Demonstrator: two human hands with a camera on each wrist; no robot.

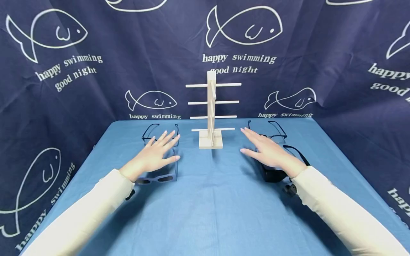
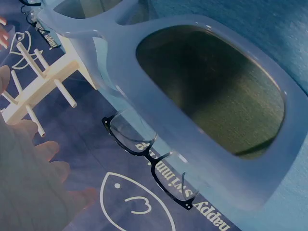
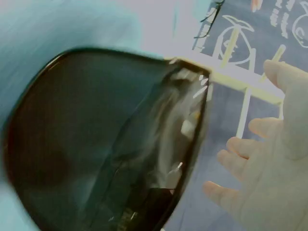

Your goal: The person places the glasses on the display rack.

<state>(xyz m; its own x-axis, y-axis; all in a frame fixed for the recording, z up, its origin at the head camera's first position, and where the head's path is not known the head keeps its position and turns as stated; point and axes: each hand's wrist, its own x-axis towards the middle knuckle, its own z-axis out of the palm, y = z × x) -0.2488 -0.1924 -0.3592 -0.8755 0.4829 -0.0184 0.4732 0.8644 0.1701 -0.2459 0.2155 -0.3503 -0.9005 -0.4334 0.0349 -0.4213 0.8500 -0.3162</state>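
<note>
The navy cloth [image 1: 182, 46] behind the wooden rack [image 1: 210, 106] read "happy swimming good night". The left hand [image 1: 157, 153] spread wide above blue sunglasses [image 1: 165, 178]; the right hand [image 1: 269, 150], straight-fingered, above black sunglasses [image 1: 274, 175].

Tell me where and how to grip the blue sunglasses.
With the left hand, I'd pinch the blue sunglasses at the bridge, coming from the near side: the lenses face that way, and gripping the narrow bridge between them should avoid smudges.

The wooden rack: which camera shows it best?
The head view: the wooden rack shows whole, base to top. The left wrist view shows it slanted and partly hidden; the right wrist view shows only part, beside dark sunglasses.
</note>
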